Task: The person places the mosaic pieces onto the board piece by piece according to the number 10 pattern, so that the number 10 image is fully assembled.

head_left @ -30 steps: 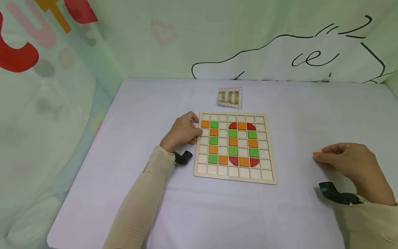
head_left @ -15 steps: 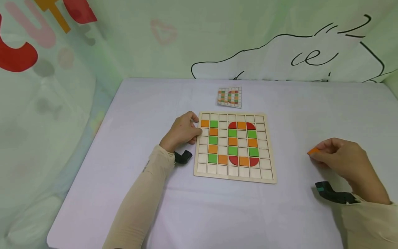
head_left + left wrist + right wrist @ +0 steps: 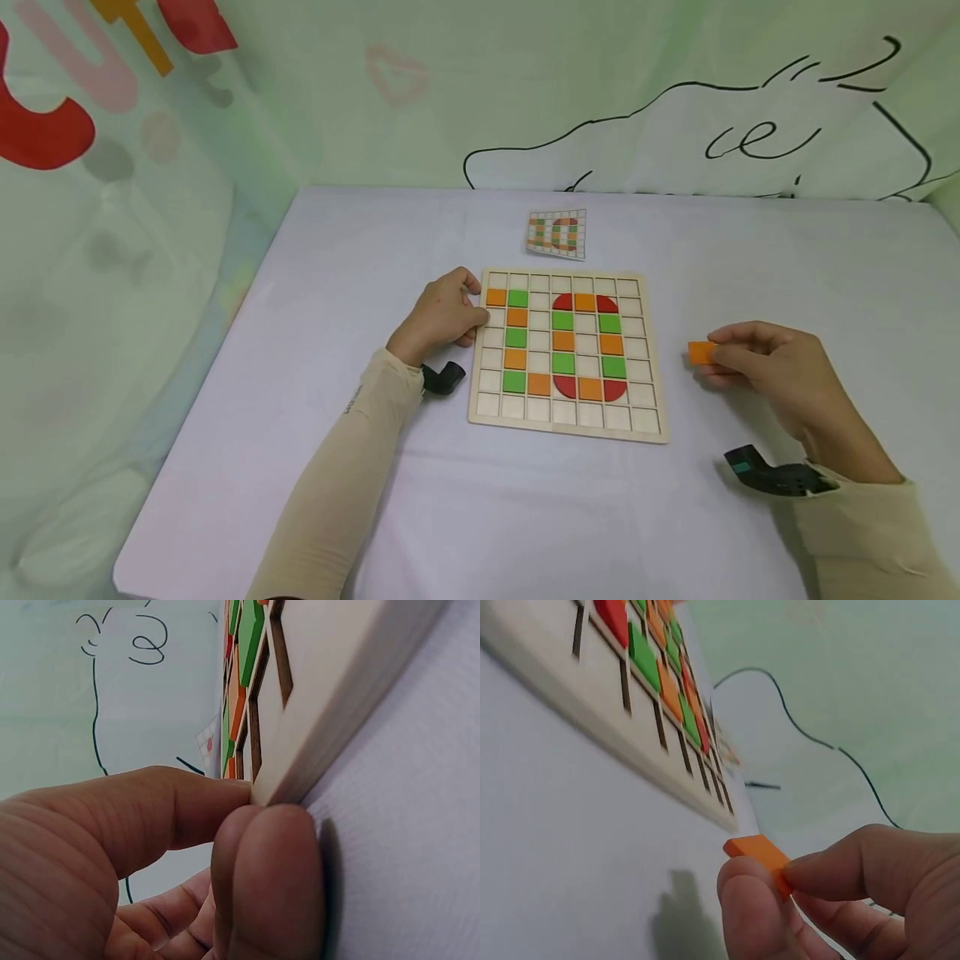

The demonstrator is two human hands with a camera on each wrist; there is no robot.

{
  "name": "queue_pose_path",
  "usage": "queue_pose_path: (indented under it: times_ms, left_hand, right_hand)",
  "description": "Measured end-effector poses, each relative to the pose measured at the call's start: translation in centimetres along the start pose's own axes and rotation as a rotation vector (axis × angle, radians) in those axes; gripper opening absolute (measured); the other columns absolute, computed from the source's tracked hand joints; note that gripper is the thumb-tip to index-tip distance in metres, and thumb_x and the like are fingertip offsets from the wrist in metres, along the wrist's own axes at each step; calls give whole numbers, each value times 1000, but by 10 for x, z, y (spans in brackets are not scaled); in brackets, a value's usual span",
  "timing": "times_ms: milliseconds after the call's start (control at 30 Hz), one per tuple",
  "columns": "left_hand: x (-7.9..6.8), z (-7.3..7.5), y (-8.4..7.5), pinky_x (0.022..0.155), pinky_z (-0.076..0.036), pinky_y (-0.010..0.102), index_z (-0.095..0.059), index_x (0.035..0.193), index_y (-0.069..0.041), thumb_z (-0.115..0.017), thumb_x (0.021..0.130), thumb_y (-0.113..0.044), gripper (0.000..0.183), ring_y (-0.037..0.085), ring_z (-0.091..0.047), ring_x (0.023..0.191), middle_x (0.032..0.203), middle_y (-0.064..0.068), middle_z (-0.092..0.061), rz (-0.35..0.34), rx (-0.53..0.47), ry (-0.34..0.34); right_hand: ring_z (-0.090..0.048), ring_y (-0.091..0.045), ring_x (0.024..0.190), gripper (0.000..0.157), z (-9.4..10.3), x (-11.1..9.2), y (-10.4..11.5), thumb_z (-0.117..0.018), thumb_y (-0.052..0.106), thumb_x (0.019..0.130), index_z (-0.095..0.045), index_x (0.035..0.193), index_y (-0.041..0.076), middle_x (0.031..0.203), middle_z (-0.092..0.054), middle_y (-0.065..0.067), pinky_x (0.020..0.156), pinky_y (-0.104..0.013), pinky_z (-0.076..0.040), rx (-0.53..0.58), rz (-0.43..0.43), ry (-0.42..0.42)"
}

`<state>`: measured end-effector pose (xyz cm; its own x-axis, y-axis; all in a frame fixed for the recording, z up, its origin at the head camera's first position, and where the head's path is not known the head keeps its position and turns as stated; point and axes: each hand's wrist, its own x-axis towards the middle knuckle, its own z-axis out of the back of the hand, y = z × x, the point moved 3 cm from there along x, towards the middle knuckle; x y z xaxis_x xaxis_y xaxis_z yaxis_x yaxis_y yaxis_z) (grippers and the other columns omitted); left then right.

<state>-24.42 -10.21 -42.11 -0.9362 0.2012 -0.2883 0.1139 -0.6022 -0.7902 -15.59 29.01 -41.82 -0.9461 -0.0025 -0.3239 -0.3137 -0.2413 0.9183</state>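
Note:
A square wooden grid board (image 3: 540, 417) lies on the table with green, orange and red tiles in some cells. My left hand (image 3: 438, 315) holds the board's left edge; in the left wrist view the thumb (image 3: 187, 802) lies on the rim and two fingertips (image 3: 274, 862) meet the side. To the right of the board, my right hand (image 3: 780, 375) pinches an orange square tile (image 3: 701, 353) between thumb and fingers. Close up in the right wrist view, the orange tile (image 3: 761, 853) sticks out tilted beyond the fingertips, apart from the board (image 3: 630, 761).
Behind the board lies a small card (image 3: 555, 235) printed with a coloured grid pattern. A white cloth covers the table (image 3: 600, 517). A printed curtain (image 3: 360, 108) hangs at the back and left. Dark devices (image 3: 780, 479) sit at both wrists.
My right hand has moved left toward the board with the orange tile, and more of the tile shows now. The left hand and the board stay in place.

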Motion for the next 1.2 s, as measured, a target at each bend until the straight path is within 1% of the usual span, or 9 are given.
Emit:
queue_pose_path:
  times_ms: [100,267,333,467,633,767,867,967,1200]
  left_hand:
    - [-1,0,-1,53,-59,26,-54,122,-5,-68,92,-6,33,16,-63,54,80,11,-63,3,10,1]
    - [-1,0,-1,54,-59,26,-54,121,-6,-68,92,-5,33,16,-63,55,80,11,-63,13,12,-4]
    - [-2,0,0,54,-59,26,-54,121,-6,-68,92,-5,33,16,-62,55,81,11,-62,19,7,-6]
    - [-2,0,1,54,-59,26,-53,121,-7,-68,92,-6,33,15,-62,55,81,11,-62,26,-2,-5]
    - [0,-1,1,52,-59,25,-54,121,-6,-69,92,-6,32,15,-62,53,79,11,-62,21,-10,-6]
    - [1,-1,1,52,-59,25,-54,121,-6,-70,92,-6,33,15,-62,53,79,11,-62,23,-29,-1]
    - [0,-1,1,51,-58,25,-54,121,-6,-70,92,-6,33,15,-62,52,79,11,-63,25,-32,2]
    - [0,-1,1,51,-58,25,-54,121,-6,-70,92,-7,33,16,-63,52,79,10,-63,21,-25,3]
    - [-1,1,0,53,-60,27,-54,121,-7,-71,92,-9,33,17,-65,54,80,11,-64,11,-29,14]
  right_hand:
    - [-77,-15,80,14,-12,2,4,-70,8,99,-69,112,4,95,-72,8,75,-28,-65,3,-10,20]
    - [-76,-13,84,33,-41,5,17,-66,14,102,-57,125,-8,98,-71,8,80,-29,-64,-97,-11,53]
    - [-77,-14,83,35,-53,6,23,-65,13,102,-56,126,-11,98,-71,4,80,-29,-64,-104,5,73]
    - [-76,-16,79,32,-79,9,37,-66,8,99,-57,122,-14,94,-72,-2,77,-30,-65,-92,49,124]
    - [-76,-18,78,28,-108,11,50,-67,5,98,-61,118,-14,92,-73,-7,76,-31,-65,-64,56,196]
    - [-76,-19,79,26,-131,14,56,-67,4,97,-63,117,-12,97,-73,-10,76,-32,-66,-41,37,238]
    - [-75,-19,80,25,-147,14,58,-68,3,97,-63,117,-12,101,-74,-13,75,-30,-65,-22,41,277]
    - [-76,-20,81,25,-161,14,60,-67,4,97,-64,116,-12,100,-75,-15,74,-29,-65,-11,53,316]
    - [-75,-20,76,22,-186,15,62,-70,4,95,-68,113,-8,95,-76,-14,72,-30,-65,-11,23,331]
